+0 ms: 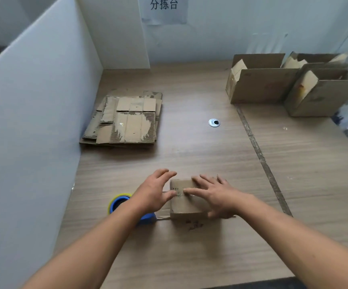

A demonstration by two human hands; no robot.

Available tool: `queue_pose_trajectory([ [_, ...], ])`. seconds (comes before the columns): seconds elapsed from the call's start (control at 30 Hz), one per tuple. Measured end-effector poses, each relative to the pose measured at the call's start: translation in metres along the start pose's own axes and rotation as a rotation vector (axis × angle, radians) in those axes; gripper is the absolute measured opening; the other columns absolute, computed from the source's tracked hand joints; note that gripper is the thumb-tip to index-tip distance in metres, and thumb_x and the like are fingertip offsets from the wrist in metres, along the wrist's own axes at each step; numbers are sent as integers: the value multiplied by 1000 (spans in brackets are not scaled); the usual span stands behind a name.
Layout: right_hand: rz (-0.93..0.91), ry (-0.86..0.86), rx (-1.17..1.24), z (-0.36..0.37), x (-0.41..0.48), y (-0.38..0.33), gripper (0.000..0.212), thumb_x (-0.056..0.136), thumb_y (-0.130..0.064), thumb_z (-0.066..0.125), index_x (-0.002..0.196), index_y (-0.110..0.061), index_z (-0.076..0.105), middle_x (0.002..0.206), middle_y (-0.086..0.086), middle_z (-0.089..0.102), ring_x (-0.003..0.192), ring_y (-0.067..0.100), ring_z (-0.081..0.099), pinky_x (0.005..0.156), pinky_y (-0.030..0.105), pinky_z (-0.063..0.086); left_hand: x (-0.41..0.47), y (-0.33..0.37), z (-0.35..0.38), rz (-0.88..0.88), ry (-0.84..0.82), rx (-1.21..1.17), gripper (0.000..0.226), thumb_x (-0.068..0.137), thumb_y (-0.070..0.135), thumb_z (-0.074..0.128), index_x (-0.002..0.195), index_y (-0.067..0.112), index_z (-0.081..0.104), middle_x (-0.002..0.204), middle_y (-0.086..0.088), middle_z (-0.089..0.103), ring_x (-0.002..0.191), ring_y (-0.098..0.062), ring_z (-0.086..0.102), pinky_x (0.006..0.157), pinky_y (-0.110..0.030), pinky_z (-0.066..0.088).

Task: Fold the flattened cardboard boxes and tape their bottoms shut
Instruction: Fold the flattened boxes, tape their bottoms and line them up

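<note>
The small cardboard box [186, 202] sits at the front of the desk [189, 257] beside a blue tape roll [119, 202], right hand [214, 195] flat on its top, left hand [155, 191] at its left edge, fingers of both straight, grasping nothing.

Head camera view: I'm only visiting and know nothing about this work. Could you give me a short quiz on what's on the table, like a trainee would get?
1. True or false: the stack of flat cardboard lies at the far right of the table.
2. What sits just beside the left hand? A) a tape roll B) scissors C) a knife
3. Fill the gap: the right hand rests with straight fingers on top of the small ____.

Key: 1 false, it lies far left by the white partition; 2 A; 3 box.
</note>
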State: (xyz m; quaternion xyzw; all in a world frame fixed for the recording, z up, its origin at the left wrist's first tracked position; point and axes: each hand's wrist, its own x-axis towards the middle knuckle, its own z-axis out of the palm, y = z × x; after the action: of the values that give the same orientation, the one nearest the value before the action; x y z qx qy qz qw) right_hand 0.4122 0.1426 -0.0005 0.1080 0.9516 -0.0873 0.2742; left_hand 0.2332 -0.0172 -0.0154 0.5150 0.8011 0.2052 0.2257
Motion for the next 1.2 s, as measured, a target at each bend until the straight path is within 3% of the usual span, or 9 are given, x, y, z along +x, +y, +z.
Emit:
queue_pose_trajectory([
  [0.2, 16, 188, -103, 10, -14, 16, 74, 96, -22, 48, 150, -56, 11, 166, -8, -14, 152, 25, -13, 120, 57, 9, 6, 9, 29, -46, -197, 59, 61, 91, 41, 66, 147, 33, 40, 137, -3, 51, 127, -22, 49, 106, -29, 37],
  [0.37, 414, 618, 558, 31, -11, 4, 60, 90, -32, 62, 146, -37, 42, 147, 8, 32, 134, 33, 36, 109, 41, 36, -4, 13, 47, -158, -3, -49, 60, 87, 46, 69, 141, 32, 46, 123, -3, 57, 111, -24, 56, 95, -29, 42],
  [0.43, 368, 567, 730, 44, -6, -10, 61, 87, -45, 65, 144, -32, 48, 147, 12, 31, 138, 35, 34, 116, 36, 29, -10, 19, 56, -145, 30, -55, 57, 90, 43, 67, 142, 29, 46, 126, -3, 57, 112, -23, 56, 97, -29, 44],
  [0.5, 283, 462, 698, 57, -3, -20, 73, 81, -62, 64, 146, -36, 43, 160, 17, 9, 149, 37, 11, 122, 38, 16, -16, 20, 60, -121, 36, -60, 58, 91, 41, 65, 144, 26, 46, 128, -4, 58, 112, -21, 57, 99, -30, 43],
  [0.67, 175, 311, 505, 57, 4, -18, 80, 90, -48, 66, 155, -37, 21, 161, 13, -29, 148, 42, -22, 122, 45, 2, -41, -7, 39, -16, -29, -33, 60, 89, 51, 57, 143, 25, 49, 126, 2, 57, 115, -14, 54, 101, -27, 42],
  [0.83, -25, 237, 375, 41, 15, 2, 74, 94, -37, 65, 155, -40, 22, 166, 3, -16, 152, 33, -11, 124, 43, 10, -76, -66, 15, -38, 36, 262, 63, 80, 54, 47, 139, 32, 51, 121, 6, 60, 112, -21, 57, 93, -35, 46],
  [1.0, -28, 365, 326, 49, 19, 4, 69, 95, -33, 64, 153, -41, 29, 167, 3, 0, 153, 29, -6, 122, 47, 18, -95, -121, 13, -107, -259, 545, 90, 81, 41, 61, 149, 53, 4, 133, 4, 52, 118, -24, 54, 92, -35, 44],
  [1.07, 2, 387, 338, 56, 18, 1, 69, 95, -33, 63, 153, -44, 27, 167, 1, 1, 153, 27, -4, 121, 50, 22, -95, -124, 16, -84, -256, 560, 101, 78, 37, 66, 148, 55, -4, 118, 7, 58, 104, -21, 59, 82, -33, 44],
  [1.2, 50, 437, 403, 60, 13, -6, 64, 94, -31, 64, 151, -39, 35, 166, 2, 8, 153, 29, 4, 123, 46, 17, -86, -105, 22, 55, -104, 687, 97, 66, 34, 62, 154, 36, 21, 67, 14, 52, 56, -12, 55, 54, -26, 40],
])
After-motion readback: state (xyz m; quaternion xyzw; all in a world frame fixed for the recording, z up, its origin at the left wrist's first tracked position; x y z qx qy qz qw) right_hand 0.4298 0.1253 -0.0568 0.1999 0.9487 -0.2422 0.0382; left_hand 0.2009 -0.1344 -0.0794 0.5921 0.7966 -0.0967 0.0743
